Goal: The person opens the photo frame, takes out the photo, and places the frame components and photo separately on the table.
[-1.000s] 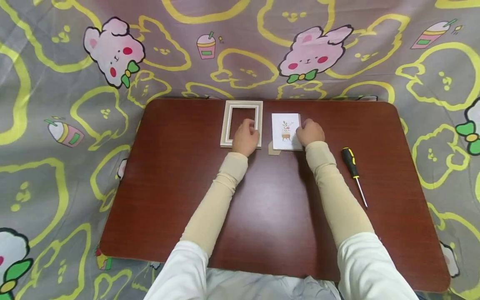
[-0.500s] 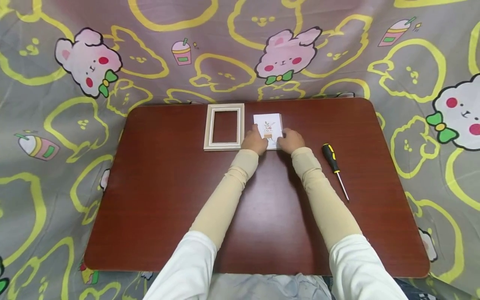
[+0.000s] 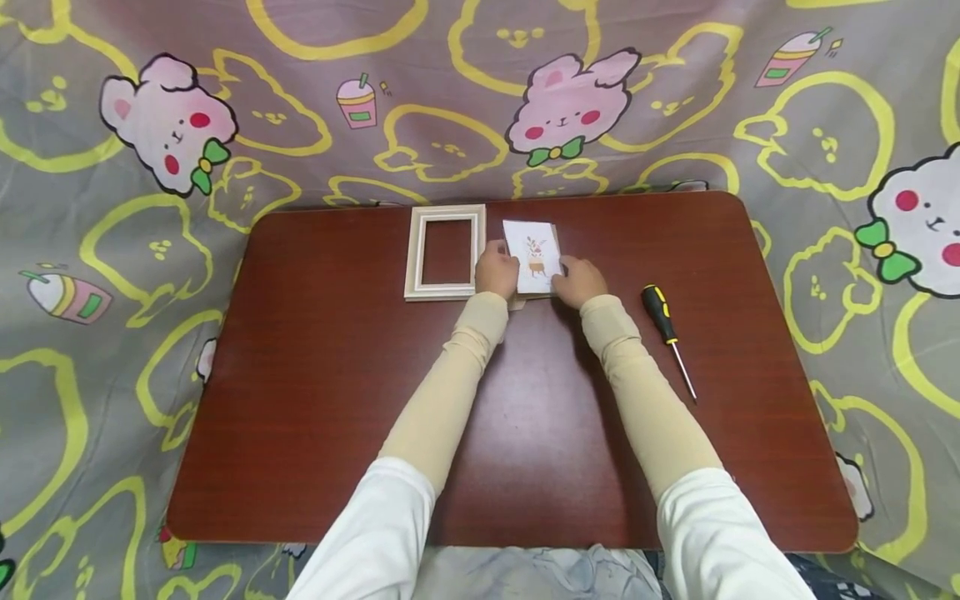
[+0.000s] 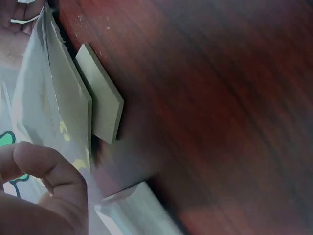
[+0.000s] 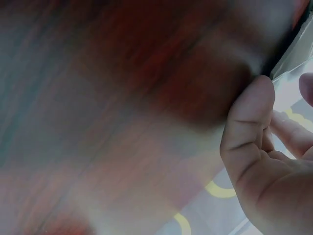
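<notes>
A white picture card [image 3: 529, 242], printed with a potted plant, tilts up on its left side above a beige board [image 4: 73, 105]. My left hand [image 3: 497, 271] holds the card's left edge between curled fingers and thumb. At the lower right edge, my right hand [image 3: 582, 282] pinches the card, its thumb on the front. Under the board, a small flat beige piece [image 4: 101, 98] pokes out on the table side. To the left of the card lies an empty cream picture frame [image 3: 415, 258], close by my left hand.
A black and yellow screwdriver [image 3: 667, 333] lies to the right of my right forearm, tip toward me. Everything rests on a dark red-brown table [image 3: 322, 375] with rounded corners. A patterned cloth [image 3: 442, 75] hangs behind the table's far edge.
My left hand has come over from the picture frame to the card and raised its left side off the board. The right hand stays at the card's right edge. The head view has shifted.
</notes>
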Available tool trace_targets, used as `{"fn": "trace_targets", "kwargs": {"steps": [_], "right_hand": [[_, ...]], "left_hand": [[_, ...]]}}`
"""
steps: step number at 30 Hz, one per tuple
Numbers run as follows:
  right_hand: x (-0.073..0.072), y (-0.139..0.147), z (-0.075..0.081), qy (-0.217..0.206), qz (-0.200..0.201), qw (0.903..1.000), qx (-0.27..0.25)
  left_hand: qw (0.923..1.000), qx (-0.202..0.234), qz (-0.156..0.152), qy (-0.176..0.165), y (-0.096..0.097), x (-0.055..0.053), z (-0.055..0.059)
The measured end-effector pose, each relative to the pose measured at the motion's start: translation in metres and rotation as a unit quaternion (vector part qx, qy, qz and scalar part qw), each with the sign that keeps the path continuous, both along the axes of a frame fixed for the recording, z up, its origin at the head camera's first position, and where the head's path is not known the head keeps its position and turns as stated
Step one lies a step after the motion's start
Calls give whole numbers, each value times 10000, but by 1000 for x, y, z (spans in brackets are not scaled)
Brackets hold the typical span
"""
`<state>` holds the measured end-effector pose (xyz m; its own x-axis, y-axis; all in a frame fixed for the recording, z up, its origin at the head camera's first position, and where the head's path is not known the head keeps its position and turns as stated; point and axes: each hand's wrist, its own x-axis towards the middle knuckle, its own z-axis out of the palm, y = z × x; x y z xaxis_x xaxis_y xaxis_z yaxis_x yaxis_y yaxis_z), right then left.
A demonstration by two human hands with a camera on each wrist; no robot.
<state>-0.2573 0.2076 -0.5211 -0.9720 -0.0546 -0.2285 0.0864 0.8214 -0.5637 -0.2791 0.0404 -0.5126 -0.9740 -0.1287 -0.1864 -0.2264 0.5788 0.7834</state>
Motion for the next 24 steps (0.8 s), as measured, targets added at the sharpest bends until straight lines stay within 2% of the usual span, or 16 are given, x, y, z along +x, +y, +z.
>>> {"fn": "trace_targets", "kwargs": {"steps": [6,11,16,19,21,24], "right_hand": [[3,-1,-2,-64,-76,9997,-223],[7,2,-5,-20,-584,9967,-561],[13,7,-4,234,-1059,9896,-941],[19,8,0,210,-1283,9772,-1680],[24,7,4,88,-1457,9605,-2370],[32,3,10,-131,-1636,9304,-3277]], "left_hand": [[9992,315,219,-93,-5,5,-1],[9965,819,190,20,-10,12,3],[9890,1468,8,189,-21,20,11],[9837,1782,-115,228,-30,27,15],[9803,1953,-185,234,-34,32,17],[9746,2216,-250,198,-40,41,21]]}}
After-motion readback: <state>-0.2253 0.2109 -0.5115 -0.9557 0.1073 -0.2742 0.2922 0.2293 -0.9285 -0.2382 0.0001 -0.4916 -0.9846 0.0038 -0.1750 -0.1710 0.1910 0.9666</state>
